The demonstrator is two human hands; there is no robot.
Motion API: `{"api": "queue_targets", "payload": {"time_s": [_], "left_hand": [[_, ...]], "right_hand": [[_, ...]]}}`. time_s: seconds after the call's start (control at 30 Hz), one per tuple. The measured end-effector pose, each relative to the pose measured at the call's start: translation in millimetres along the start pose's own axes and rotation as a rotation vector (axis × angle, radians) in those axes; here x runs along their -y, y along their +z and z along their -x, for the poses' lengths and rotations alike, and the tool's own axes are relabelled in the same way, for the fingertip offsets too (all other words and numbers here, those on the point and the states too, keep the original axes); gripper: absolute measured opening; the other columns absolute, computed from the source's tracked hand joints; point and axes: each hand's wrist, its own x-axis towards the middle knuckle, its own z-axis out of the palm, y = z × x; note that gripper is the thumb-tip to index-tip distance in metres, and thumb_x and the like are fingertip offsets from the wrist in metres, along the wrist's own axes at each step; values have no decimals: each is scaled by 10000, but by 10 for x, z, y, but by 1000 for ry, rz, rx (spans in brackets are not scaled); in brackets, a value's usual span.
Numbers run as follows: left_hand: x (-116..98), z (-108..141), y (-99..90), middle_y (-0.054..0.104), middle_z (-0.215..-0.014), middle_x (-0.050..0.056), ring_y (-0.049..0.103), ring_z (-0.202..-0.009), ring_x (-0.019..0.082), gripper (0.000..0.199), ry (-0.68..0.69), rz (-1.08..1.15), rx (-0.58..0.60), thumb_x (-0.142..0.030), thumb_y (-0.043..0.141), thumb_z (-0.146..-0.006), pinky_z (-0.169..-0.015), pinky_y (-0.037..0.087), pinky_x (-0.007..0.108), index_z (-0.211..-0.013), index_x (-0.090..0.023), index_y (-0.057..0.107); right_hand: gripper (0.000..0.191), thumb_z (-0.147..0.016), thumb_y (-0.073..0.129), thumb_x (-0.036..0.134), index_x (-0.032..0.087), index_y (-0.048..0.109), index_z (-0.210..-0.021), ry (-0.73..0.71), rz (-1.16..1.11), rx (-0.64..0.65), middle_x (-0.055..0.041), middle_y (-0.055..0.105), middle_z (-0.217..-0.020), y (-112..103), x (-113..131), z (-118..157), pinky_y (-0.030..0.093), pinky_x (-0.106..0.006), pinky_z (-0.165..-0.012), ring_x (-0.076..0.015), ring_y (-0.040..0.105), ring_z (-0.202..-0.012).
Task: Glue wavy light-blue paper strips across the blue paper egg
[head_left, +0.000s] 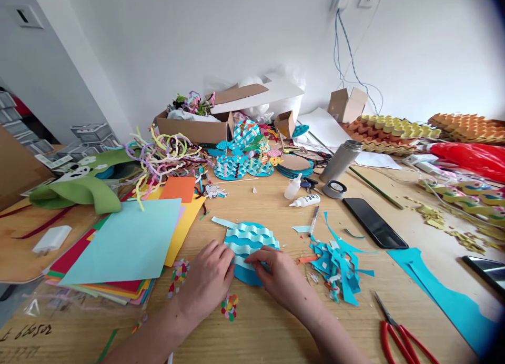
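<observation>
A round blue paper disc [249, 276] lies on the table in front of me, crossed by wavy pale-blue paper strips [252, 240] whose humps stand up from it. My left hand [211, 273] is at the disc's left edge, fingers closed at the left end of the lowest pale strip [239, 260]. From the right, my right hand [281, 273] pinches the same strip near the disc's middle, thumb tucked under. My fingers partly hide the strip and the disc's lower edge. A loose pale strip [221, 223] juts out at the disc's upper left.
Coloured paper sheets [126, 243] are stacked at left. Blue scraps [341, 269], a phone [374, 223] and red-handled scissors [398, 330] lie at right. Two glue bottles [294, 188], a steel flask [342, 161] and finished blue crafts [244, 151] stand farther back. Confetti dots [230, 306] lie near my wrists.
</observation>
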Motion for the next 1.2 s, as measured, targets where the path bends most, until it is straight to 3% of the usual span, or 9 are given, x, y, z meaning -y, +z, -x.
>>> {"api": "queue_targets", "payload": {"time_s": [0.4, 0.97, 1.1, 1.2], "left_hand": [[14, -9, -16, 612, -879, 23, 544, -885, 223, 75, -27, 40, 22, -155, 529, -893, -732, 452, 347, -848, -213, 548], [16, -5, 15, 594, -832, 40, 539, -826, 212, 167, -4, 33, -9, -125, 443, -922, -704, 452, 335, -806, -197, 539], [22, -3, 26, 587, -812, 39, 536, -813, 207, 196, 13, 46, -35, -99, 419, -922, -691, 447, 327, -797, -190, 540], [28, 2, 33, 587, -802, 35, 537, -807, 206, 198, 3, 53, -51, -95, 424, -921, -686, 447, 326, -789, -187, 539]], "right_hand": [[311, -874, 449, 153, 223, 739, -962, 10, 40, 26, -65, 700, -927, 5, 22, 3, 456, -267, -715, -188, 661, -800], [305, -883, 427, 132, 210, 707, -977, -18, 90, 1, -54, 701, -919, 7, 56, 40, 441, -270, -678, -180, 663, -759], [203, -892, 541, 243, 219, 646, -1064, -4, 193, 43, -57, 701, -991, -4, 96, 78, 446, -288, -716, -221, 673, -863], [166, -850, 631, 256, 207, 613, -1008, 33, 319, 58, -52, 699, -958, -13, 148, 95, 435, -285, -669, -238, 675, -840]]}}
